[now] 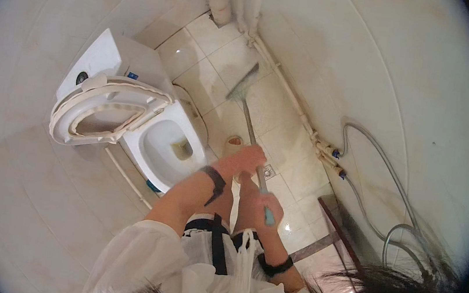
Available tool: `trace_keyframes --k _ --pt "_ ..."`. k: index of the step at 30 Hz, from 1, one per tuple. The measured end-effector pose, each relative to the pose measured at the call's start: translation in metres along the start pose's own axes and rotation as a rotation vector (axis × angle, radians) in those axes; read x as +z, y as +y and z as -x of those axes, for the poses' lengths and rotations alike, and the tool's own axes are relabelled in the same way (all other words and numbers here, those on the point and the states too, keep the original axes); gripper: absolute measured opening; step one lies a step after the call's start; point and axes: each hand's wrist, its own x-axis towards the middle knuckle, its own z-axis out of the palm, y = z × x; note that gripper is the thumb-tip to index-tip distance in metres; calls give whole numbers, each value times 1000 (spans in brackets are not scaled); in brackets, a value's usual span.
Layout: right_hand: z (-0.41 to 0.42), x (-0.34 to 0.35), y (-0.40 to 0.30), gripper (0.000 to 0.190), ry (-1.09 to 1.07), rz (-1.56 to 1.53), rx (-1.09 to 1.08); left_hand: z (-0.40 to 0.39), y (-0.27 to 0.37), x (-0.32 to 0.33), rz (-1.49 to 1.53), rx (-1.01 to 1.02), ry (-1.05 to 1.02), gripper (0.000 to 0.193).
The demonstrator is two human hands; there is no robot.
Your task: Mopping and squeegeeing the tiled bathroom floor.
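Note:
My left hand point(252, 158) is closed around the grey metal handle of a long-handled floor brush point(250, 120), about midway along it. Lower down, my right hand point(269, 208) grips the same handle near its light-blue end point(269, 216). The wide, thin brush head point(242, 82) rests on the pale floor tiles point(206, 68), beyond my feet and right of the toilet. Its bristles look greenish and blurred, so their detail cannot be made out. Just right of my left hand, a square patterned floor drain point(268, 172) is partly visible.
A white toilet point(163, 151) stands left with its seat and lid point(108, 115) raised. Pipes point(284, 80) run along the right wall's foot to valves point(335, 159) and hoses point(383, 169). A drainpipe point(218, 1) rises at the back. A doorway threshold point(314, 246) lies lower right.

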Motion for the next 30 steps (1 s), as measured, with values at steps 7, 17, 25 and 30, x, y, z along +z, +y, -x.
trace_keyframes --k 7,17,25,30 --pt "21 -30 -16 8 -291 -124 41 34 36 -18 30 -54 9 10" --pt "-29 81 33 10 -476 -108 -208 103 -59 -18 -158 -477 367 22" --pt "14 6 18 7 -325 -147 41 49 -10 37 -90 -306 132 27" --pt "72 -54 12 7 -119 -152 41 24 105 25 40 -283 24 23"
